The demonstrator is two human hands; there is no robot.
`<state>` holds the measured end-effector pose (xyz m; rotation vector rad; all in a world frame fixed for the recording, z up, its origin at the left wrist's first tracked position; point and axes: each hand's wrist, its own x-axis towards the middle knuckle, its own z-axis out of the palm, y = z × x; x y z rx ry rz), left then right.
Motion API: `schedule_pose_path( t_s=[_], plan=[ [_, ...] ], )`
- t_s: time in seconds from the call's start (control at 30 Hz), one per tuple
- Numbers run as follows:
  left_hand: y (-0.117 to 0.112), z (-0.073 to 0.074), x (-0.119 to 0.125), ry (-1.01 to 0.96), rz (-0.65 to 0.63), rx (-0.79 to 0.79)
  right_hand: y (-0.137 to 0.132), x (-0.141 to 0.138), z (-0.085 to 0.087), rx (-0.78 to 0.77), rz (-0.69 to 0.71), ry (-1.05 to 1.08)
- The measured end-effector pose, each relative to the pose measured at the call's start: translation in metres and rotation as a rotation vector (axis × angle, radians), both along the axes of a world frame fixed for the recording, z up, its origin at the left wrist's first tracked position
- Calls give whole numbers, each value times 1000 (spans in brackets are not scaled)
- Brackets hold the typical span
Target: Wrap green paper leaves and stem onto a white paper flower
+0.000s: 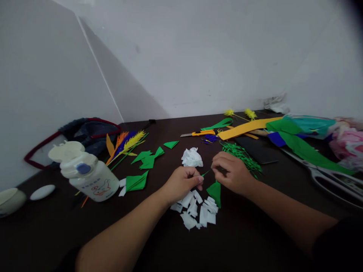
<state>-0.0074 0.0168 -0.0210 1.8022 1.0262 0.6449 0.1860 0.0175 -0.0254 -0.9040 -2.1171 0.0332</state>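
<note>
A thin green paper strip [206,173] stretches between my two hands above the dark table. My left hand [184,184] pinches its left end between thumb and fingers. At the other end, my right hand [231,173] is closed, its fingertips around the strip's tip. Just below my right hand lies a green paper piece [214,192] with a pointed top. Cut white paper pieces [193,207] are scattered under and in front of my left hand. Behind my hands sits a crumpled white tissue [192,157]. A pile of thin green strips [241,155] lies behind my right hand.
A white bottle [95,177] with its lid up stands left, near green folded pieces [136,182] and coloured paper flowers [130,143]. At the back are a utility knife [202,133] and a yellow paper band [249,126]. Large scissors [334,179] lie right.
</note>
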Motion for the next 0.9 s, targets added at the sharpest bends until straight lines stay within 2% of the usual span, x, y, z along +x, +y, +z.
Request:
schedule_pose_path(
  t_s=[0.13,0.3,0.47,0.73,0.9],
  plan=[
    [0,-1,0,8,5,-20,-1,3,-1,-44,12,60],
    [1,-3,0,-6,-6,-29,-2,2,-1,-30,80,5],
    [0,-1,1,-26,5,-43,-1,-1,3,-161,60,73],
    [2,-4,0,-50,-8,-65,1,-2,2,-201,121,61],
    [1,-1,1,-51,-23,-85,1,-6,-3,-389,118,169]
  ],
)
